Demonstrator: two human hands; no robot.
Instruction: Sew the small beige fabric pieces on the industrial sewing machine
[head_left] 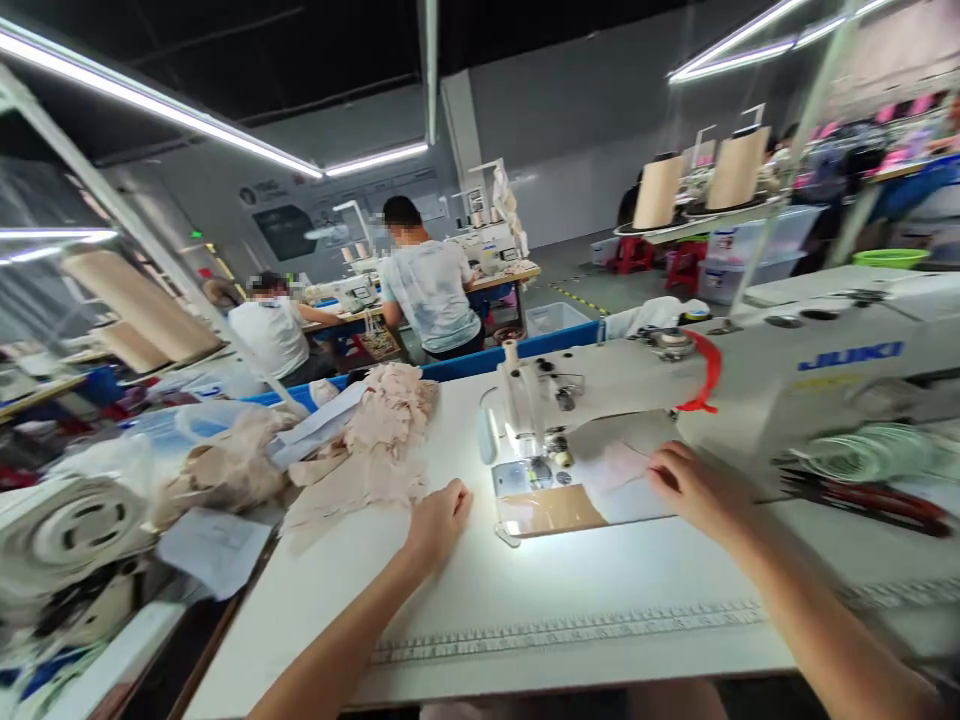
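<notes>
The left hand (pixel 439 520) is clenched, grasping the edge of a pink fabric pile (pixel 367 450) on the surface (pixel 525 580). The right hand (pixel 686 490) is laid flat, grip released, on a pale fabric piece (pixel 622 462) beside the sewing machine (pixel 750 390) needle.

place: garment factory | evidence: sewing machine (pixel 750 390); fabric pile (pixel 375 440); seated workers (pixel 427 290) at rows of tables

A single head-worn camera looks forward and down from the near edge of a white table (pixel 585 590), close above it, facing a sewing machine (pixel 750 380) and the workshop beyond. The view is wide-angled and blurred.
</notes>
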